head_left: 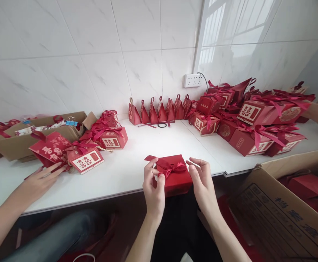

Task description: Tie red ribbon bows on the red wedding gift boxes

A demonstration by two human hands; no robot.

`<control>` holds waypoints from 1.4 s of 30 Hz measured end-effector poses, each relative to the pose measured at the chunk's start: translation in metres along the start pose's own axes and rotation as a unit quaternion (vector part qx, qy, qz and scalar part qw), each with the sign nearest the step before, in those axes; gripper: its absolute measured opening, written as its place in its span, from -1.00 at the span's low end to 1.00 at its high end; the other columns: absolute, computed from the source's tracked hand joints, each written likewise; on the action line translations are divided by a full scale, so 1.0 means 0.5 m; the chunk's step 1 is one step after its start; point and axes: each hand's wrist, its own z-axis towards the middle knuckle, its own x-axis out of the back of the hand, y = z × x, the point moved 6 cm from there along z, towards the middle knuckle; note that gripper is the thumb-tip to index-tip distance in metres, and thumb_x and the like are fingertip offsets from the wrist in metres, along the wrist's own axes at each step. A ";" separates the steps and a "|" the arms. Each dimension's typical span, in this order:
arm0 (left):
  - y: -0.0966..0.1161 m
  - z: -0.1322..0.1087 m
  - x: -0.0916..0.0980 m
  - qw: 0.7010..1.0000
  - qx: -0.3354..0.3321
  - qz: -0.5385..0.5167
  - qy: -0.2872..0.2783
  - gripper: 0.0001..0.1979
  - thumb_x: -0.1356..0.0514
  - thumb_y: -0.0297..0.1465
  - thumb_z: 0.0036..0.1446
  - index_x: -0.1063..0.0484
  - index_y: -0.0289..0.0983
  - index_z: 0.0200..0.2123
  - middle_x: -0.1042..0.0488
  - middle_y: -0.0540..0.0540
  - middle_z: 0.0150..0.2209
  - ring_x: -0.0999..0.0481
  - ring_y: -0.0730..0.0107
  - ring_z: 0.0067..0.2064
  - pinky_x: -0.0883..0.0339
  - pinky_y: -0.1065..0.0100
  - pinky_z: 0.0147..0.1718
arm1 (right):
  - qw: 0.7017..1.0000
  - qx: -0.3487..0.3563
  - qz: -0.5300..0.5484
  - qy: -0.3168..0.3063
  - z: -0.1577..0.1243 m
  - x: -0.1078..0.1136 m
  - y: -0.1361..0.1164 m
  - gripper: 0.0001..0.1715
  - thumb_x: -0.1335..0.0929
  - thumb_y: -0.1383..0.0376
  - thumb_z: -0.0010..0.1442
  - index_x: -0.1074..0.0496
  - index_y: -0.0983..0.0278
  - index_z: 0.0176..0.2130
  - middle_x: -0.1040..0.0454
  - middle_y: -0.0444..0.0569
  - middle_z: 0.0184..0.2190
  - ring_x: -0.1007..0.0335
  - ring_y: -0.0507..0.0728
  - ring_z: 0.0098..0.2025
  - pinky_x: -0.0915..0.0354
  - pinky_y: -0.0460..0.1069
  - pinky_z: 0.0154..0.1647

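A red gift box (178, 183) with a red ribbon bow (174, 168) on top is at the table's front edge, between my hands. My left hand (154, 185) is curled at the box's left side, its thumb and fingers on the bow's left loop; a ribbon tail sticks out past the fingertips. My right hand (204, 180) is open beside the box's right side, fingers bent and apart, with nothing visible in it. The box's underside is hidden.
Finished-looking red boxes (253, 114) are piled at the right; a row of small triangular boxes (162, 111) lines the wall. A cardboard carton (279, 214) stands front right. At left, another person's hand (40, 182) touches a red box by an open carton (11, 145).
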 end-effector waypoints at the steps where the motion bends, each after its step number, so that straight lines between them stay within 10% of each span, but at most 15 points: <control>1: 0.005 -0.008 -0.003 1.000 -0.009 0.012 0.009 -0.81 -0.03 -0.38 0.11 -0.15 -0.22 -0.54 -0.34 -0.13 0.07 -0.31 0.19 0.10 -0.26 0.22 -0.03 | 1.000 -0.018 -0.009 0.012 -0.008 0.003 0.004 -0.74 -0.27 0.08 0.20 -0.26 0.20 -0.20 -0.34 0.11 -0.05 -0.33 0.18 0.01 -0.40 0.06 -0.17; 7: 0.004 -0.038 -0.011 0.991 -0.093 0.061 0.072 -0.80 0.00 -0.31 0.13 -0.13 -0.21 -0.53 -0.36 -0.16 0.01 -0.32 0.13 0.08 -0.29 0.15 -0.07 | 0.999 -0.024 -0.033 0.002 -0.016 -0.006 0.006 -0.75 -0.28 0.10 0.19 -0.20 0.22 -0.34 -0.36 -0.05 -0.33 -0.36 0.09 -0.27 -0.37 0.00 -0.30; 16: 0.004 -0.055 -0.003 0.983 -0.138 0.038 0.119 -0.78 -0.04 -0.31 0.16 -0.17 -0.22 -0.51 -0.31 -0.15 0.01 -0.33 0.15 0.07 -0.25 0.07 0.01 | 0.996 0.070 -0.047 0.007 -0.026 -0.013 -0.014 -0.85 -0.30 0.25 0.18 -0.26 0.22 -0.40 -0.35 -0.01 -0.25 -0.37 0.10 -0.17 -0.40 0.00 -0.21; 24: 0.023 -0.078 0.003 0.976 -0.075 0.046 0.199 -0.86 -0.04 -0.38 0.19 -0.19 -0.24 -0.43 -0.17 -0.18 0.08 -0.23 0.19 0.17 -0.29 0.18 0.00 | 1.000 0.003 -0.007 -0.002 -0.029 -0.004 -0.003 -0.80 -0.35 0.20 0.13 -0.31 0.23 -0.45 -0.38 -0.02 -0.20 -0.42 0.11 -0.17 -0.43 0.00 -0.22; 29: 0.024 -0.084 0.015 0.970 -0.046 0.054 0.231 -0.84 -0.15 -0.38 0.12 -0.25 -0.24 -0.47 -0.26 -0.07 -0.25 -0.36 0.37 -0.11 -0.33 0.36 -0.21 | 1.000 -0.029 0.004 -0.004 -0.033 -0.003 -0.003 -0.77 -0.36 0.17 0.12 -0.32 0.25 -0.45 -0.38 0.02 -0.14 -0.41 0.14 -0.14 -0.42 0.02 -0.20; 42: -0.002 -0.079 0.020 0.966 0.153 -0.126 0.166 -0.76 -0.22 -0.26 0.05 -0.26 -0.27 -0.50 -0.29 0.07 -0.52 -0.31 0.54 -0.46 -0.25 0.50 -0.44 | 0.984 -0.142 0.101 -0.042 -0.039 -0.001 0.010 -0.74 -0.40 0.16 0.07 -0.35 0.27 -0.49 -0.41 -0.03 -0.19 -0.38 0.14 -0.12 -0.32 -0.03 -0.18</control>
